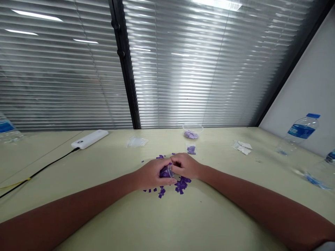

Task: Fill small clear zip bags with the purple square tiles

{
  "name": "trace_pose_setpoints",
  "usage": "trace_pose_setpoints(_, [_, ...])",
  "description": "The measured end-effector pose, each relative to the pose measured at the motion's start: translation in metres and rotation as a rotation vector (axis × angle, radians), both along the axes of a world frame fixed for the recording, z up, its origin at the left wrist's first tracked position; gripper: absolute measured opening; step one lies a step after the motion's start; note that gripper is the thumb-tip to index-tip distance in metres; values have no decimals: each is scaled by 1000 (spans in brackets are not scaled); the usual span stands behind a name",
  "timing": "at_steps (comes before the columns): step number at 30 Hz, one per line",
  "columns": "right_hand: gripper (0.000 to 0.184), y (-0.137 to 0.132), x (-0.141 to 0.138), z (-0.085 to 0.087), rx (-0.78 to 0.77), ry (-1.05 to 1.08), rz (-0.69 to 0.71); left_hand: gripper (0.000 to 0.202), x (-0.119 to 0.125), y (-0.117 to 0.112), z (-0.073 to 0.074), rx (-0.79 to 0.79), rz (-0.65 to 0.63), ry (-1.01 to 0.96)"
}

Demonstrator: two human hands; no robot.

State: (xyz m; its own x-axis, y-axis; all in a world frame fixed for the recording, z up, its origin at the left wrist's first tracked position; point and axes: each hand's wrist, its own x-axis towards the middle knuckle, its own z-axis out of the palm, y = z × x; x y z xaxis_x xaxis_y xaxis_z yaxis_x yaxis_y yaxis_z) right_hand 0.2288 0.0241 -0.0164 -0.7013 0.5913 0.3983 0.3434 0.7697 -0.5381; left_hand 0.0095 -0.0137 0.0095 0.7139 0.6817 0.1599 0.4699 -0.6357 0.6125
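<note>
- At 4 o'clock, in the corner, a small patch of pale grey cloth (326,246) with a curved edge, at the elbow; its weave is too small to tell.
- Right forearm (251,195), bare below that cloth, smooth in outline, tapering to a slim bare wrist.
- Left forearm (78,202), toward 8 o'clock, bare along its visible length, likewise narrowing.
- Left hand (149,173) and right hand (187,165), ungloved, with slender fingers.

Head cam, looks forward and down from wearer's head; blinds (178,80) at 12 o'clock, table (167,223) at 6, left hand (151,174), right hand (187,165) mid-range.
</note>
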Motion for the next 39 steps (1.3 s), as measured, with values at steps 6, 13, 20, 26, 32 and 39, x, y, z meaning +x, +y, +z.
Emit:
trace_pose_setpoints(6, [25, 2, 0, -2, -12, -19, -9, 49, 1, -2, 2, -18, 20, 24])
trace_pose_setpoints(13, [25, 2, 0, -2, 4, -11, 3, 52, 2, -1, 2, -2, 28, 40])
trace_pose_setpoints(20, [25, 2, 0, -1, 19, -12, -6, 47, 3, -2, 4, -2, 20, 37])
trace_pose_setpoints(26, [27, 2, 0, -1, 15, -11, -4, 42, 3, -2, 6, -3, 21, 39])
trace_pose_setpoints(32, [24, 2, 1, -1, 4, -8, 3, 45, 2, -2, 5, 0, 5, 19])
trace_pose_setpoints(39, [26, 3, 1, -1, 11, -2, 5, 46, 3, -1, 4, 5, 4, 31])
